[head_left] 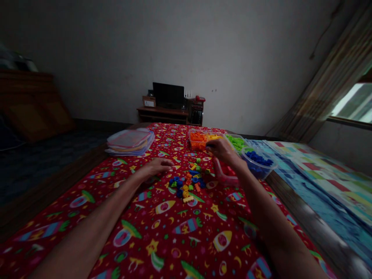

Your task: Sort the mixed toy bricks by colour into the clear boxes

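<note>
Two hands about a pile of mixed toy bricks (pixel 188 181).
On the red patterned cloth (pixel 203 217), the bricks lie between the hands; the left hand's (pixel 156 167) grip is loosely open, visibly holding nothing, while the right hand's (pixel 223 150) is bunched near the orange bricks (pixel 198 137), its contents impossible to tell.

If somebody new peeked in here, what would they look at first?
Probably the bright red cloth with rockets and stars, stretching across the middle. Next, perhaps, the loose pile of colourful blocks on it, just right of the left hand. Then maybe the round clear tub of blue pieces by the cloth's right edge, beyond the right hand.
</note>
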{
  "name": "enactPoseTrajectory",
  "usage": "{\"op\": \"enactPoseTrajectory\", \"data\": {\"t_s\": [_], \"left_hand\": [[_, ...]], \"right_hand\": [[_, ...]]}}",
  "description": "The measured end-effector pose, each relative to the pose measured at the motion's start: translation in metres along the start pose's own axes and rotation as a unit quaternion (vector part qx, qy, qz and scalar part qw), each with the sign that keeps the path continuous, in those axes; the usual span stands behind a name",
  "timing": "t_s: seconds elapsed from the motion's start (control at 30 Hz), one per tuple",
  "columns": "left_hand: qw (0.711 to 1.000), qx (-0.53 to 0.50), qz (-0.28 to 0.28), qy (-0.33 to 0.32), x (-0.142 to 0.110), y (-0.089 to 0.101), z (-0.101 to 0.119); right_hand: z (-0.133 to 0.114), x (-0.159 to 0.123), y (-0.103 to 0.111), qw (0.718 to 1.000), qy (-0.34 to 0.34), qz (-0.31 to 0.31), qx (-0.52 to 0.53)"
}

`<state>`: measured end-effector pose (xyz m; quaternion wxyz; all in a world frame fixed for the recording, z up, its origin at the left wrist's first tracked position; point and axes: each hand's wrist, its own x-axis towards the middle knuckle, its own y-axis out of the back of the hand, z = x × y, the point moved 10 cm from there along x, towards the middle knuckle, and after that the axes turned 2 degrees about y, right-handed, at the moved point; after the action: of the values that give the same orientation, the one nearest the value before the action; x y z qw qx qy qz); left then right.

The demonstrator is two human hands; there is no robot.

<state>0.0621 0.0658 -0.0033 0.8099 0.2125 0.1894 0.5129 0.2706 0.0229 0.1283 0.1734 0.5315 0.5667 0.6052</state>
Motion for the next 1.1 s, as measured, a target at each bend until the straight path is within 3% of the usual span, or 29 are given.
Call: {"op": "enactPoseTrajectory", "data": {"t_s": [0.17, 0.27, 0.37, 0.47, 0.6, 0.77, 0.97, 1.1], "left_hand": [[0.998, 0.046, 0.016, -0.031, 0.013, -0.007, 0.001], [0.994, 0.090, 0.045, -0.050, 0.021, -0.010, 0.000], [0.986, 0.133, 0.066, -0.076, 0.021, -0.010, 0.005], [0.984, 0.141, 0.074, -0.085, 0.019, -0.008, 0.009], [0.990, 0.104, 0.070, -0.064, 0.017, -0.007, 0.009], [0.999, 0.005, 0.049, -0.019, 0.012, -0.014, 0.008], [0.993, -0.111, 0.029, -0.012, 0.002, -0.026, 0.024], [0.983, -0.184, 0.019, -0.022, -0.004, -0.033, 0.041]], "right_hand": [[0.105, -0.035, 0.065, 0.978, -0.128, 0.038, -0.158], [0.162, -0.062, 0.091, 0.952, -0.203, 0.033, -0.225], [0.194, -0.080, 0.100, 0.938, -0.234, 0.004, -0.257], [0.202, -0.085, 0.097, 0.942, -0.235, -0.009, -0.241], [0.175, -0.074, 0.092, 0.964, -0.191, 0.039, -0.180], [0.098, -0.052, 0.064, 0.991, -0.082, 0.080, -0.066], [-0.018, -0.032, -0.022, 0.992, 0.058, -0.053, 0.099], [-0.060, -0.023, -0.058, 0.986, 0.090, -0.087, 0.106]]}}
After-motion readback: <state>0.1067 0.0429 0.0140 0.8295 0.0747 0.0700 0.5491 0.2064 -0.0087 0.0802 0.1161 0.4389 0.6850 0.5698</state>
